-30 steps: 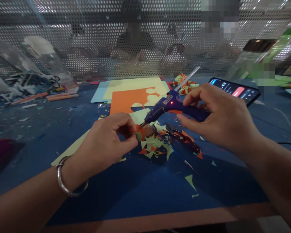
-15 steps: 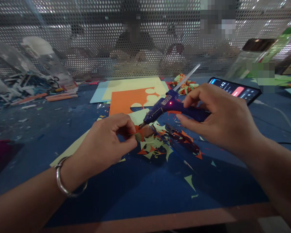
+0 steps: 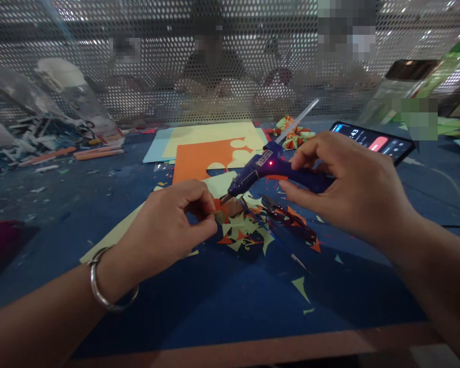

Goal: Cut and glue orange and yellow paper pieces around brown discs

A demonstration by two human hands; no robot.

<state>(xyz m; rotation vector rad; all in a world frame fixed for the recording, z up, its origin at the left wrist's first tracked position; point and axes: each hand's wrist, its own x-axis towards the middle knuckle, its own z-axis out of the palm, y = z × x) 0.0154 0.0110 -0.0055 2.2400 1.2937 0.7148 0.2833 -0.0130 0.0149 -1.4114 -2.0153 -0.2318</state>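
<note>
My left hand (image 3: 176, 217) pinches a small orange and pale green paper piece (image 3: 221, 210) between thumb and fingers. My right hand (image 3: 352, 179) is wrapped round the handle of a dark blue hot glue gun (image 3: 255, 171), whose red light is lit and whose clear glue stick (image 3: 299, 120) sticks out at the back. The gun's metal nozzle (image 3: 227, 198) meets the paper piece; whether it presses on it I cannot tell. Under and beside the piece lie cut paper scraps (image 3: 249, 230), a thin blue-handled tool (image 3: 279, 240) and a dark red-handled cutting tool (image 3: 291, 220).
Behind my hands lie orange paper (image 3: 193, 158) with round cut-outs and yellow sheets (image 3: 207, 133). Small folded paper pieces (image 3: 291, 135) sit near the perforated metal screen (image 3: 157, 76). A lit phone (image 3: 379, 143) is beyond my right hand. Bottles stand at left (image 3: 88, 107) and right (image 3: 400, 87).
Both hands, the glue gun and the paper piece keep nearly the same place. The view has shifted very slightly, and the phone's clock digits have changed.
</note>
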